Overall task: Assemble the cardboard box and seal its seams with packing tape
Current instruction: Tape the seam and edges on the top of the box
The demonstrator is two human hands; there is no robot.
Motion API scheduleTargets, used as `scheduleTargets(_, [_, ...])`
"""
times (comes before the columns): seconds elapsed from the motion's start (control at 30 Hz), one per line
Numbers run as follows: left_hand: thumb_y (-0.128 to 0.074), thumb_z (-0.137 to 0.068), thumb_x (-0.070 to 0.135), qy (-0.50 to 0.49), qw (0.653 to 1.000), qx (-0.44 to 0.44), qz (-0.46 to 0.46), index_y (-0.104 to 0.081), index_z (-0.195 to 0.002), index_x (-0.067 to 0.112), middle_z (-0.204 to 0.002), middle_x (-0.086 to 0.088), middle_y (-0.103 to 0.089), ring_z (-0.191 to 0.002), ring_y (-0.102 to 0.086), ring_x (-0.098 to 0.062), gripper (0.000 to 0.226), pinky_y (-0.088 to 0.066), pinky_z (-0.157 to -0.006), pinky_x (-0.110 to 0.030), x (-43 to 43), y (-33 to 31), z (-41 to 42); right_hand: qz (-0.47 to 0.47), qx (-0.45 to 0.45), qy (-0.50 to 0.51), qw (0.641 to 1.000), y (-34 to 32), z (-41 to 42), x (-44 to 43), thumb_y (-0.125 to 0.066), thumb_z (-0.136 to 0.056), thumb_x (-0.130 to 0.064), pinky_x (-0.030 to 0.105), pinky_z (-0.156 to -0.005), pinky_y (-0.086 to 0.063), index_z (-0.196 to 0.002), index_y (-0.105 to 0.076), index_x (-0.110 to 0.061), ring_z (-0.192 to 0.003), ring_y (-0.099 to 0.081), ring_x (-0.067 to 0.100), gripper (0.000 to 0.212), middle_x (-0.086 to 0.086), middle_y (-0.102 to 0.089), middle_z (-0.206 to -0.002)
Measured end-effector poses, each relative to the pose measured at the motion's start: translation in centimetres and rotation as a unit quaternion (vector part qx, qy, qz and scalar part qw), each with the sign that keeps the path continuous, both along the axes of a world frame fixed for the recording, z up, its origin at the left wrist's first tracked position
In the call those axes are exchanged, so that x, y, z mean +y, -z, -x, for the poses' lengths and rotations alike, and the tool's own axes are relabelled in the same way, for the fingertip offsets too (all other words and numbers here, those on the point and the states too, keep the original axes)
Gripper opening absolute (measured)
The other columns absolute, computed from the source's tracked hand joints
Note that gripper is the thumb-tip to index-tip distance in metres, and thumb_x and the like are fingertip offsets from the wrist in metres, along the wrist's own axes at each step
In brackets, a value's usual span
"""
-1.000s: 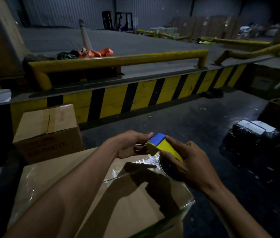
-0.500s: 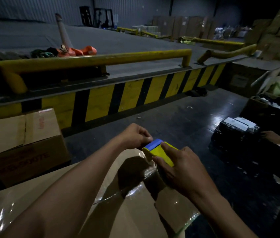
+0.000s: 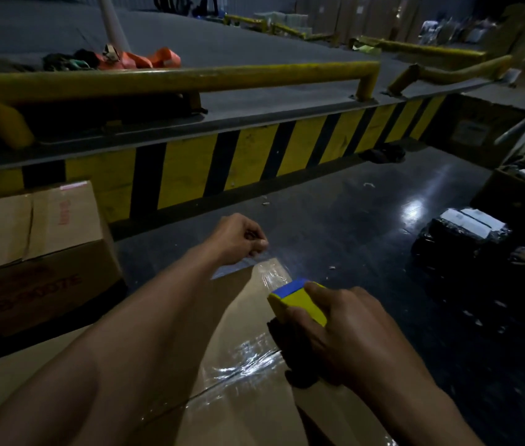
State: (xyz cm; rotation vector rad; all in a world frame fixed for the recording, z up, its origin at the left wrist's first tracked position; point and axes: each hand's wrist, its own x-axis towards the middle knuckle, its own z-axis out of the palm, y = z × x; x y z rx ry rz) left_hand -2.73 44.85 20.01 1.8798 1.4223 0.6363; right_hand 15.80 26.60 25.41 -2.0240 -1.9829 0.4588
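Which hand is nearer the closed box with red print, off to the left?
Left. The left hand pinches the tape end, right of that box; the right hand, holding the tape dispenser, is farther right and nearer the camera.

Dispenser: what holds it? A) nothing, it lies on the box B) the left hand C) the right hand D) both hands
C: the right hand is curled round the dispenser, while the left hand pinches the tape apart from it.

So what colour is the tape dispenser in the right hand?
The tape dispenser is yellow with a blue strip at its front end; the head view, the only one, shows it.
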Motion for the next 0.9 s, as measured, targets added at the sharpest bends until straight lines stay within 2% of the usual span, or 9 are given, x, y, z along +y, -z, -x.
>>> scheduleTargets(0.2, [-0.075, -0.087, 0.014, 0.021, 0.999, -0.013, 0.03, -0.073, -0.079, 0.021, -0.069, 0.004, -0.072, -0.064, -0.069, -0.004, 0.011, -0.053, -0.059, -0.018, 0.8, 0.8, -0.3, 0.02, 0.0, 0.004, 1.0, -0.6, 0.1, -0.6, -0.039, -0.083, -0.078, 0.036, -0.085, -0.048, -0.144, -0.042, -0.04, -0.105, -0.057, 0.026, 0.072, 0.002, -0.051, -0.107])
scheduleTargets(0.37, [-0.074, -0.089, 0.017, 0.02, 0.998, -0.009, 0.053, -0.076, -0.09, 0.017, -0.076, 0.002, -0.073, -0.068, -0.068, -0.005, 0.003, -0.05, -0.056, -0.015, 0.9, 1.4, -0.3, 0.021, -0.015, 0.009, 1.0, -0.8, 0.3, -0.7, -0.039, -0.085, -0.077, 0.035, -0.083, -0.048, -0.146, -0.039, -0.041, -0.105, -0.058, 0.026, 0.071, 0.002, -0.05, -0.107])
scheduleTargets(0.53, [-0.076, -0.087, 0.023, -0.001, 0.996, -0.007, 0.085, -0.078, -0.09, 0.018, -0.076, 0.001, -0.072, -0.07, -0.065, -0.01, 0.007, -0.049, -0.058, -0.022, 0.9, 1.6, -0.4, 0.024, -0.036, 0.008, 0.999, -1.1, 0.9, -0.3, -0.042, -0.086, -0.074, 0.034, -0.08, -0.049, -0.136, -0.049, -0.038, -0.098, -0.059, 0.025, 0.062, 0.003, -0.051, -0.105])
scheduleTargets(0.67, [-0.075, -0.087, 0.022, -0.019, 0.99, -0.023, 0.136, -0.073, -0.105, 0.016, -0.097, -0.006, -0.07, -0.089, -0.066, -0.019, 0.019, -0.052, -0.067, -0.028, 0.6, 1.2, -0.5, 0.022, -0.036, 0.014, 0.999, -1.4, 1.2, -0.2, -0.044, -0.086, -0.073, 0.034, -0.078, -0.046, -0.13, -0.054, -0.037, -0.101, -0.059, 0.025, 0.058, 0.001, -0.049, -0.101])
scheduleTargets(0.73, [-0.075, -0.088, 0.023, -0.023, 0.99, -0.018, 0.139, -0.072, -0.109, 0.017, -0.102, -0.005, -0.069, -0.093, -0.065, -0.019, 0.023, -0.052, -0.068, -0.028, 0.6, 0.9, -0.7, 0.021, -0.041, 0.013, 0.999, -1.4, 1.3, -0.2, -0.043, -0.086, -0.075, 0.033, -0.077, -0.046, -0.128, -0.055, -0.036, -0.099, -0.059, 0.025, 0.058, 0.001, -0.049, -0.1])
scheduleTargets(0.9, [-0.069, -0.09, 0.015, -0.051, 0.988, 0.08, 0.12, -0.067, -0.123, 0.018, -0.115, 0.002, -0.054, -0.116, -0.056, -0.023, 0.033, -0.048, -0.087, -0.031, -0.2, 1.1, -0.9, 0.024, -0.042, 0.015, 0.999, -1.4, 1.3, -0.2, -0.043, -0.085, -0.075, 0.034, -0.076, -0.044, -0.129, -0.055, -0.037, -0.101, -0.059, 0.025, 0.059, 0.001, -0.049, -0.101])
